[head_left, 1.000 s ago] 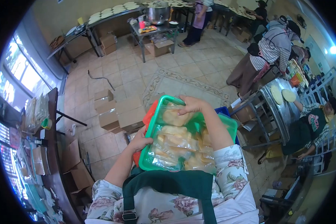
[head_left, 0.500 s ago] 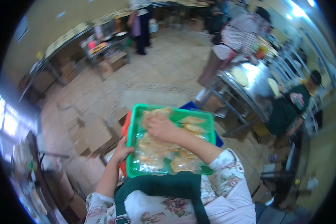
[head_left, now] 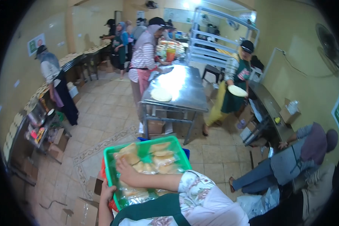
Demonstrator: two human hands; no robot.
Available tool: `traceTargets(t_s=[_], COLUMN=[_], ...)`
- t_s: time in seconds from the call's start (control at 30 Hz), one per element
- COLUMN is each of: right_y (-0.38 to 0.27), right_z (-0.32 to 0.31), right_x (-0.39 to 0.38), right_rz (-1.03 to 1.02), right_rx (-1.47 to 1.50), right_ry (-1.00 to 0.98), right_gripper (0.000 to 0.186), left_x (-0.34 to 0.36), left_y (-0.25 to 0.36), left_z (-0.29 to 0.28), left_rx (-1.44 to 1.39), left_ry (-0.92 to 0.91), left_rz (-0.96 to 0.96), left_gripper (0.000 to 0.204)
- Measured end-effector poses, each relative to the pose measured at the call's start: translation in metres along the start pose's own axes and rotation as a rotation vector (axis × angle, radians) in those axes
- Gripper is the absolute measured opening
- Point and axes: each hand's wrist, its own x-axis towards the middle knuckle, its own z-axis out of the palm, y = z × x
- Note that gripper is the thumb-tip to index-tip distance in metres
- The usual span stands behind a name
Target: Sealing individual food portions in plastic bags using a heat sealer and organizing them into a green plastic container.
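Note:
A green plastic tray (head_left: 148, 141) is held out before me, tilted a little in the picture. It bears several pale yellow folded pastries in clear plastic packets (head_left: 164, 161), laid in two rows. My left hand (head_left: 107, 191) is closed round the tray's left rim, thumb on the upper edge. My right hand (head_left: 127, 174) lies across the packets of the left row, fingers stretched out against a pastry packet (head_left: 127, 152) at the far left. The right forearm hides part of the nearer packets, and the dark green apron covers the near rim.
A steel table (head_left: 190, 88) with a flat round of dough (head_left: 161, 95) stands ahead. One person (head_left: 237, 79) holds another dough round at its right. Another person (head_left: 305, 165) bends at the right. Cardboard boxes (head_left: 84, 213) lie at lower left; a blue crate (head_left: 187, 153) shows behind the tray.
My view has swung right and up, bringing the steel table to the middle. The tray sits lower and further left in view. My right hand stays on the packets, slightly nearer the left rim.

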Motion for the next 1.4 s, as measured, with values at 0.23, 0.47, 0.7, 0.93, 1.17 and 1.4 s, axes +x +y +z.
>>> traceTargets(t_s=[0.23,0.47,0.7,0.93,1.17,1.4], right_y=[0.005,-0.003,0.020,0.024,0.021,0.028], right_z=[-0.017,-0.006,-0.009,-0.009,0.002,0.005], right_x=[-0.008,0.009,0.032,0.035,0.036,0.034], right_rz=[0.046,0.102,0.018,-0.029,0.012,-0.060], right_rx=[-0.355,-0.220,-0.123,-0.157,-0.089,-0.066], right_ry=[0.188,0.257,0.232,0.402,0.456,0.500], right_gripper=[0.025,0.015,0.019,0.021,0.020,0.018], left_x=[0.017,0.007,0.001,-0.007,-0.013,-0.015], left_y=[0.010,0.006,0.004,0.003,-0.002,-0.009], left_z=[-0.006,-0.018,-0.016,-0.012,-0.008,-0.005], left_rx=[-0.023,-0.069,-0.097,-0.129,-0.119,-0.089], left_ry=[-0.038,0.013,0.053,0.069,0.115,0.153], left_rz=[0.036,0.075,0.053,0.054,0.047,0.063], left_gripper=[0.056,0.057,0.058,0.059,0.059,0.059])
